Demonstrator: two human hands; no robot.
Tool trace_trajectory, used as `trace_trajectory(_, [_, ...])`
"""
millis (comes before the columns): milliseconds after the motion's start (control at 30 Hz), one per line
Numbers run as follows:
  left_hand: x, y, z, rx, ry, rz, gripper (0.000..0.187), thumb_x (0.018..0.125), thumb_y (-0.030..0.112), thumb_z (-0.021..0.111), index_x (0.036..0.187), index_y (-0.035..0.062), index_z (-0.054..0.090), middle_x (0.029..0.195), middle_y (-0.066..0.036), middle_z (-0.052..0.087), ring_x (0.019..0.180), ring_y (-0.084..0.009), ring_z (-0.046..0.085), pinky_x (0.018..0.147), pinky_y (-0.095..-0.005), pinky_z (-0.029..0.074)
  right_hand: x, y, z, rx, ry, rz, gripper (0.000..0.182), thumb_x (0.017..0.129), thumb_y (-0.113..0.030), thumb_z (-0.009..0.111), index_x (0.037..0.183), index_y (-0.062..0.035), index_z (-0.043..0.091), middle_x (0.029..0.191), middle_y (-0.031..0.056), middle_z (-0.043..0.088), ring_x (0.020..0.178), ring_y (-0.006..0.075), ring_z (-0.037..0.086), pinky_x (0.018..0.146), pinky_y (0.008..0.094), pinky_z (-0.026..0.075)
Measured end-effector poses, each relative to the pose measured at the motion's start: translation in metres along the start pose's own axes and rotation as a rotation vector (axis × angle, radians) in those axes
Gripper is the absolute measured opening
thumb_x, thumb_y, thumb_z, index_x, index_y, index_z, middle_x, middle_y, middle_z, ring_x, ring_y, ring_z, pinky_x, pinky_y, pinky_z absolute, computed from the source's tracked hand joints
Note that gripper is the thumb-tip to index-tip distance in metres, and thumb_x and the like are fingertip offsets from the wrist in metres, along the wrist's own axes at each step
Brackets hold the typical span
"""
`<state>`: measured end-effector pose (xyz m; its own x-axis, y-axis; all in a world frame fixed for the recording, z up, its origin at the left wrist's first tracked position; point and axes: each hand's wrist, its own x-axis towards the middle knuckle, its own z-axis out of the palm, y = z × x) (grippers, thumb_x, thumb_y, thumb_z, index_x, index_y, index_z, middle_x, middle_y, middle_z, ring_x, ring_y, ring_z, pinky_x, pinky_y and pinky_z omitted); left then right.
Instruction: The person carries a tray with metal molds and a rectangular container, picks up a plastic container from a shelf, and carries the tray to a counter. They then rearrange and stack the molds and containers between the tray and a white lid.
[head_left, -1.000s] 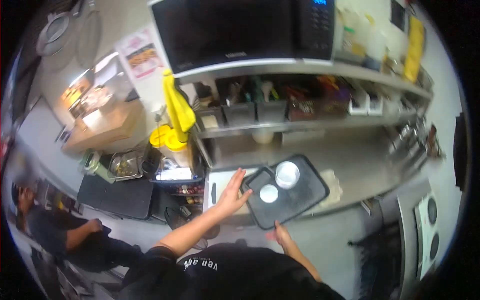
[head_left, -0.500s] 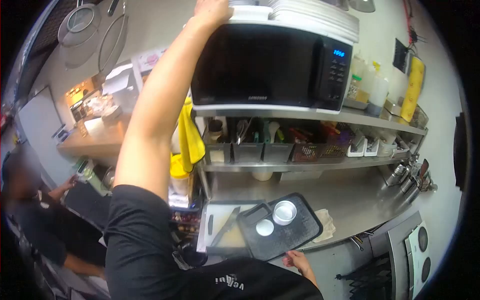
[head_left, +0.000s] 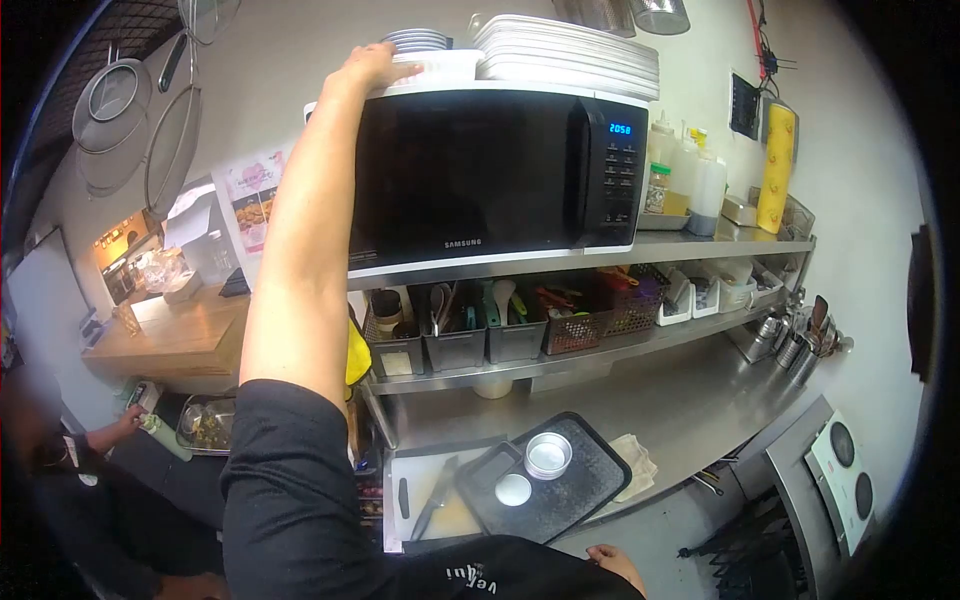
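Observation:
My left hand [head_left: 370, 68] reaches up to the top left of a white-framed microwave [head_left: 470, 170]. Its thumb lies across the front of a white dish [head_left: 447, 67], and the fingers bend over the dish's left end, partly hidden. Behind this dish is a small stack of plates [head_left: 418, 40]; a taller pile of white rectangular trays [head_left: 570, 55] stands to the right. Low at my side hangs my right hand [head_left: 615, 562], cut by my shirt, its fingers loosely bent with nothing visible in them. Closest to it is a black tray [head_left: 575, 495] with a round metal tin [head_left: 548, 455] and a white disc [head_left: 513, 490].
Under the black tray's left side lies a cutting board [head_left: 398, 525] with a knife [head_left: 437, 495]. Utensil bins [head_left: 455, 350] line the shelf below the microwave. Bottles [head_left: 708, 195] stand at right. A co-worker [head_left: 60, 500] is at lower left beside a counter.
My view has tilted up and shifted, so the microwave top and stacked dishes show more fully. My left hand stays at the white dish. My right hand sits lower in view.

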<state>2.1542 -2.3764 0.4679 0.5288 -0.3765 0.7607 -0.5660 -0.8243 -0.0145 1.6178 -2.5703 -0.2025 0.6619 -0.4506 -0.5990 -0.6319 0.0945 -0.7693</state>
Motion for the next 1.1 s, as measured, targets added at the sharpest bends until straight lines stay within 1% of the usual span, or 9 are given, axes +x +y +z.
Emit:
trace_trajectory(33, [-0.002, 0.000, 0.001, 0.002, -0.005, -0.001, 0.082, 0.076, 0.065, 0.060, 0.132, 0.0072, 0.049, 0.130, -0.018, 0.052, 0.127, -0.0325, 0.044, 0.105, -0.0424, 0.035, 0.001, -0.001, 0.001, 0.016, -0.033, -0.045, 0.031, 0.094, -0.026, 0.054, 0.108, 0.0012, 0.059, 0.086, 0.0113, 0.068, 0.067, 0.0184, 0.064, 0.061, 0.0308, 0.052])
trace_trajectory(233, [-0.016, 0.002, -0.008, -0.049, 0.049, -0.007, 0.068, 0.085, 0.058, 0.053, 0.130, 0.0064, 0.051, 0.130, -0.018, 0.051, 0.126, -0.0311, 0.044, 0.107, -0.0421, 0.033, 0.030, -0.012, 0.001, 0.017, -0.117, -0.047, 0.029, 0.095, -0.026, 0.053, 0.106, -0.0006, 0.059, 0.086, 0.0099, 0.068, 0.066, 0.0170, 0.064, 0.059, 0.0285, 0.052])
trace_trajectory(300, [-0.019, -0.006, -0.007, 0.016, 0.212, 0.057, 0.058, 0.090, 0.051, 0.050, 0.116, 0.0007, 0.058, 0.121, -0.020, 0.057, 0.117, -0.0337, 0.051, 0.099, -0.0427, 0.040, 0.040, -0.012, -0.002, 0.047, -0.130, -0.059, 0.028, 0.095, -0.026, 0.053, 0.106, -0.0009, 0.059, 0.086, 0.0097, 0.068, 0.066, 0.0168, 0.064, 0.059, 0.0283, 0.052])
trace_trajectory(400, [-0.025, -0.025, -0.019, -0.044, 0.152, 0.111, 0.057, 0.091, 0.050, 0.048, 0.115, -0.0012, 0.057, 0.120, -0.022, 0.056, 0.114, -0.0345, 0.052, 0.098, -0.0417, 0.040, 0.047, -0.014, -0.005, 0.069, -0.144, -0.072, 0.027, 0.095, -0.026, 0.053, 0.104, -0.0014, 0.059, 0.086, 0.0093, 0.067, 0.067, 0.0167, 0.064, 0.059, 0.0283, 0.052])
trace_trajectory(600, [-0.039, -0.047, -0.023, -0.124, 0.328, 0.204, 0.048, 0.091, 0.042, 0.053, 0.102, -0.0040, 0.059, 0.107, -0.025, 0.060, 0.105, -0.0395, 0.054, 0.089, -0.0436, 0.043, 0.063, -0.012, -0.001, 0.033, -0.203, -0.057, 0.028, 0.095, -0.028, 0.053, 0.104, -0.0022, 0.058, 0.087, 0.0095, 0.068, 0.069, 0.0171, 0.064, 0.061, 0.0288, 0.053])
trace_trajectory(667, [-0.046, -0.049, -0.019, -0.148, 0.566, 0.319, 0.042, 0.087, 0.040, 0.059, 0.089, -0.0019, 0.059, 0.092, -0.022, 0.061, 0.091, -0.0390, 0.056, 0.080, -0.0448, 0.044, 0.060, -0.027, 0.001, 0.020, -0.216, -0.084, 0.029, 0.095, -0.029, 0.054, 0.105, -0.0026, 0.058, 0.087, 0.0096, 0.068, 0.070, 0.0174, 0.064, 0.062, 0.0290, 0.053])
trace_trajectory(800, [-0.062, -0.060, -0.025, -0.134, 0.801, 0.305, 0.049, 0.082, 0.050, 0.061, 0.085, 0.0012, 0.059, 0.083, -0.015, 0.060, 0.084, -0.0345, 0.057, 0.075, -0.0420, 0.045, 0.049, -0.049, 0.002, 0.008, -0.241, -0.082, 0.028, 0.094, -0.029, 0.056, 0.109, -0.0058, 0.059, 0.089, 0.0086, 0.068, 0.075, 0.0142, 0.064, 0.066, 0.0274, 0.051])
trace_trajectory(967, [-0.095, -0.056, -0.060, -0.261, 0.924, 0.236, 0.050, 0.076, 0.058, 0.064, 0.079, 0.0079, 0.066, 0.073, -0.009, 0.063, 0.070, -0.0271, 0.061, 0.061, -0.0382, 0.047, 0.010, -0.147, -0.004, -0.028, -0.343, -0.180, 0.039, 0.093, -0.036, 0.055, 0.116, -0.0048, 0.054, 0.094, 0.0099, 0.067, 0.080, 0.0178, 0.066, 0.069, 0.0308, 0.055])
trace_trajectory(1100, [-0.119, -0.063, -0.091, -0.428, 0.874, 0.241, 0.047, 0.079, 0.055, 0.065, 0.083, 0.0080, 0.069, 0.066, -0.008, 0.062, 0.060, -0.0161, 0.058, 0.056, -0.0314, 0.044, -0.045, -0.290, 0.001, -0.208, -0.263, -0.695, 0.043, 0.094, -0.038, 0.052, 0.121, -0.0045, 0.053, 0.095, 0.0085, 0.065, 0.077, 0.0159, 0.064, 0.065, 0.0299, 0.054])
